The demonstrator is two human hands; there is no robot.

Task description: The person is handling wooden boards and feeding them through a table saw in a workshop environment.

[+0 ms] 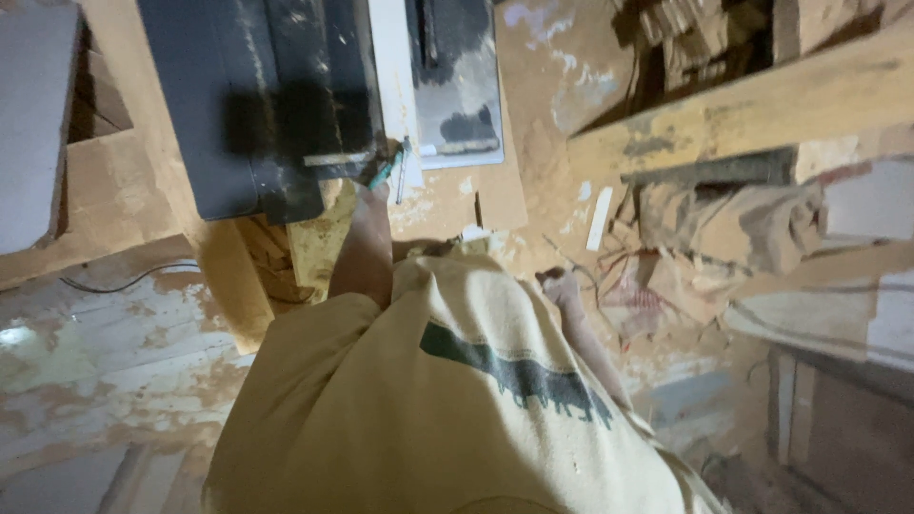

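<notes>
Left hand [381, 164] reaching forward at the end of a bare forearm, up against the near edge of the black machine body [257, 105]; closed around a small teal-handled tool [388, 169], though blur hides how the fingers sit on it. Teal handle poking down and to the right of the grip, just beside a pale strip [395, 86] running along the machine's right side. Right hand [555, 282] hanging low beside the hip, away from the machine, curled loosely; impossible to tell whether anything is in it, only a dark knuckle line showing above the shirt.

Yellow shirt [428, 409] with a dark printed shape filling the lower middle of the view, blocking most of both arms. Grey metal plate [457, 76] just right of the pale strip, on a dusty tan board [514, 143]. Long wooden beam [752, 105] slanting across the upper right, a heap of torn cardboard and scrap wood [705, 247] beneath it. White stick [599, 219] lying on the sawdust near the heap. Worn plank floor [114, 352] at lower left, paint flaking, a thin dark cable [124, 284] crossing it.
</notes>
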